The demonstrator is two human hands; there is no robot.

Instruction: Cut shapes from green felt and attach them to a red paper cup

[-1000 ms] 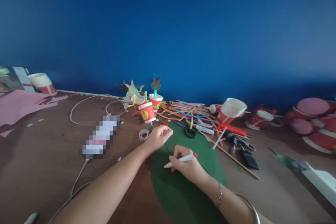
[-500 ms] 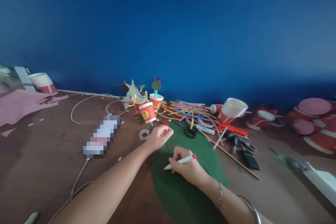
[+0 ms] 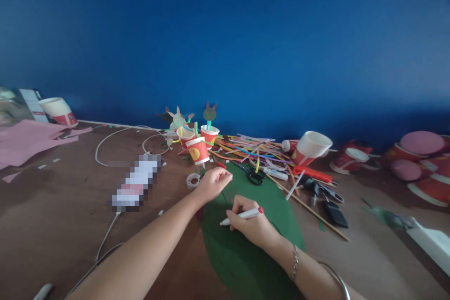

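A large green sheet (image 3: 253,258) with a rounded edge lies on the brown table. My right hand (image 3: 248,220) grips a white marker (image 3: 246,214) with a red end, its tip pointing left just over the sheet. My left hand (image 3: 213,183) rests at the sheet's upper left edge, fingers curled together; what they hold, if anything, is hidden. Beside it on the left is a tape roll (image 3: 193,181). Black scissors (image 3: 255,177) lie at the sheet's top edge.
Red and white paper cups (image 3: 198,151) with paper figures stand behind my left hand. Colourful strips (image 3: 253,147) are heaped at the back. A large cup (image 3: 312,145), keys and a wooden stick (image 3: 309,208) lie right. A phone (image 3: 135,183) with a cable and pink paper (image 3: 30,140) are left.
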